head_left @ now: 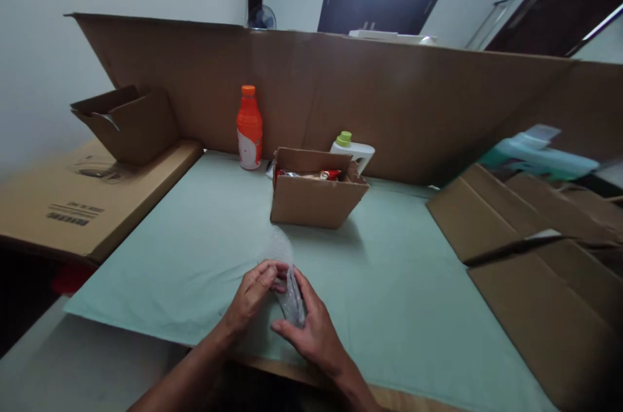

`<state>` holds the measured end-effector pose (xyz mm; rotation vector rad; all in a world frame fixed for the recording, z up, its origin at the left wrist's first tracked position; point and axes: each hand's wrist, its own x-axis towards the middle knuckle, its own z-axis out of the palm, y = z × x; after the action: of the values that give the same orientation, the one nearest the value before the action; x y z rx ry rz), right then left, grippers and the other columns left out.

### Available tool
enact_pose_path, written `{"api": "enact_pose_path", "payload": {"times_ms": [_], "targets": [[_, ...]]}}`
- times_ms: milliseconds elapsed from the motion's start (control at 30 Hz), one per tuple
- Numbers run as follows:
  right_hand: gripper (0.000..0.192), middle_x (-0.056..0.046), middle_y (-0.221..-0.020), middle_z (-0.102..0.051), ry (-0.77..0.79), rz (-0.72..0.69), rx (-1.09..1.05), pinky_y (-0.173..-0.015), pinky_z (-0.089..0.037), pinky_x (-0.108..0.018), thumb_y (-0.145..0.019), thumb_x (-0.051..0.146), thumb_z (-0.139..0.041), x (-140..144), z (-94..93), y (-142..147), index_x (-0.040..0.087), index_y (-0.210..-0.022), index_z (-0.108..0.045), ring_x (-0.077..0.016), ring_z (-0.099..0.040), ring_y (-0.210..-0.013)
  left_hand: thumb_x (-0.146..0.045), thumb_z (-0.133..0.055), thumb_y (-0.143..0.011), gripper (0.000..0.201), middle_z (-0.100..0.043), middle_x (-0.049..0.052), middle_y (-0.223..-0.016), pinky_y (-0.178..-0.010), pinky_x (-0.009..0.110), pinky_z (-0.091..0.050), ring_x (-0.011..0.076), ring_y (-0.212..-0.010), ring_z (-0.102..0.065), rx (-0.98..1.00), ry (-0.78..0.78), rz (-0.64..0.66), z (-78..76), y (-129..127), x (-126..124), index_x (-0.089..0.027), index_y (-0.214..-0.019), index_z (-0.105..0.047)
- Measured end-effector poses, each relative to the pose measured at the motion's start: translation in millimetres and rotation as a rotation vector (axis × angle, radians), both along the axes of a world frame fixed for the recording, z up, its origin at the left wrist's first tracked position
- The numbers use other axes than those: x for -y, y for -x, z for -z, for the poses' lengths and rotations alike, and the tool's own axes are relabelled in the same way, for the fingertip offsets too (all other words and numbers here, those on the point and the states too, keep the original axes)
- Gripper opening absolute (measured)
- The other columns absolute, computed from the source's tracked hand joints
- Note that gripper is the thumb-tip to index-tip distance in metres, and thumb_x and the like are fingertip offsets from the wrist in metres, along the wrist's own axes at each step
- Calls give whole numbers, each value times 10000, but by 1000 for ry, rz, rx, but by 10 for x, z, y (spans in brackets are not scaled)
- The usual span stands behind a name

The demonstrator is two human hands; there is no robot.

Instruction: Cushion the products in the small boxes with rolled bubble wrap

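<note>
Teal object (535,156) blurred at right, clear wrap's (293,298) contents hidden, box (316,194) contents mostly unseen

Bubble wrap (291,295): clear plastic, faintly glossy, dimpled. Table cover (195,237): pale green sheet, matt, smooth; material not determinable. Small box (311,201) near the far edge: brown corrugated cardboard, matt. Backing wall (413,113) along the far edge: same cardboard, matt. Orange bottle (249,128): glossy plastic. White jug (357,154): smooth plastic, green cap.
</note>
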<state>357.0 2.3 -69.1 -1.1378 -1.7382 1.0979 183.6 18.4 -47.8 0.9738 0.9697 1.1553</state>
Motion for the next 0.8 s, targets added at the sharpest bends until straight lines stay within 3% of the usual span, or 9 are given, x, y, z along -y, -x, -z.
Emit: {"api": "enact_pose_path", "payload": {"times_ms": [67,133,300,433,533,667,733,800], "targets": [[649,-135,-1390,-630,102,94,-108,-1091,-473,-453,-874,509,-673,91,13,18,197,-1430,-550,-312,-598,-1269,-614,-619,-847,508,-707,119,-1036,-882,371,-525,259,-1004,-649,-109,-42,25,38,-72,68,-160,-1054,-714],[533,-115,-1332,-672,206,94,-216,-1077,-483,-426,-961,529,-546,152,-5,-35,209,-1384,-596,-286,-629,-1223,-535,-679,-808,492,-687,130,-1134,-939,404,-506,276,-1063,-637,-259,-118,6,119,-106,162,-166,-1133,-690],[520,-89,-1387,-634,326,-10,-382,-1137,-419,-438,-984,577,-482,227,-52,-94,241,-1356,-620,-276,-565,-1307,-411,-775,-673,876,-505,181,-1478,-1123,517,-398,356,-1352,-486,-506,-208,-91,330,-223,430,-169,-1455,-461],[501,-93,-1286,-688,351,-15,-493,-1084,-467,-444,-967,606,-484,224,-5,51,247,-1250,-691,-287,-615,-1232,-399,-690,-782,766,-525,148,-1494,-1179,485,-358,325,-1397,-472,-438,-116,-84,277,-247,504,-193,-1483,-459],[544,-107,-1042,-756,431,83,-551,-923,-559,-446,-929,659,-499,206,-4,44,214,-1133,-736,-300,-696,-1026,-468,-650,-834,528,-680,122,-1310,-1113,435,-440,309,-1251,-604,-283,-12,-51,136,-60,432,-196,-1286,-668],[523,-76,-801,-731,436,317,-494,-679,-563,-356,-833,681,-622,108,-104,-406,184,-933,-749,-247,-676,-731,-528,-766,-696,515,-773,98,-923,-748,353,-565,246,-795,-692,-167,197,-174,-14,444,208,-161,-1057,-757],[498,-52,-738,-701,364,444,-387,-599,-518,-305,-795,668,-668,10,-168,-735,181,-877,-731,-209,-627,-649,-516,-784,-666,541,-759,84,-883,-653,307,-533,211,-716,-659,-201,207,-232,-37,675,76,-150,-1063,-744],[474,-39,-732,-690,267,511,-211,-586,-489,-279,-795,650,-664,-112,-203,-1013,182,-854,-718,-192,-604,-642,-494,-757,-691,502,-751,83,-910,-678,307,-527,214,-751,-655,-354,148,-233,-7,804,-42,-152,-1058,-741]]}}
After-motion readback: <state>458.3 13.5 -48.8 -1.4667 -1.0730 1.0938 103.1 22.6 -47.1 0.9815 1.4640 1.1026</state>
